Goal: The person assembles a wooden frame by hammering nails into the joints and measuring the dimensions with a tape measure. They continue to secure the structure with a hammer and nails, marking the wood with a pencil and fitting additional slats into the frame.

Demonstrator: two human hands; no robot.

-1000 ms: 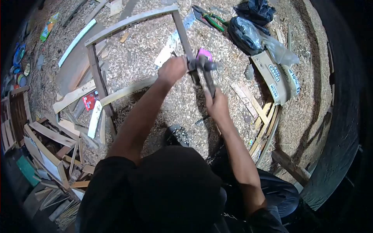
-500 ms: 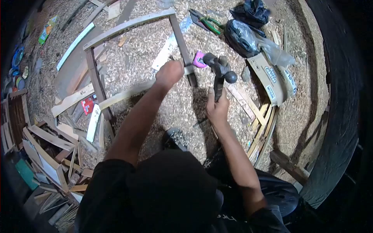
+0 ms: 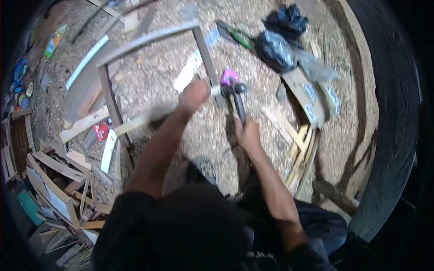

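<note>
My right hand (image 3: 247,131) grips the handle of a dark hammer (image 3: 235,92), whose head is down against the right post of a wooden frame (image 3: 149,38) lying on the sawdust floor. At that same joint, my left hand (image 3: 193,95) is closed on something small that I cannot make out. A pink object (image 3: 228,76) lies just behind the hammer head. The picture is blurred by motion.
Green-handled pliers (image 3: 237,36) and black plastic bags (image 3: 275,49) lie beyond the frame. A printed cardboard box (image 3: 312,97) sits at right. Loose slats (image 3: 303,149) lie right of my arm, and a heap of wood offcuts (image 3: 58,176) fills the left.
The hammer was down on the post, rose up and to the right, and has now swung back down onto the joint. My left hand stayed at the post.
</note>
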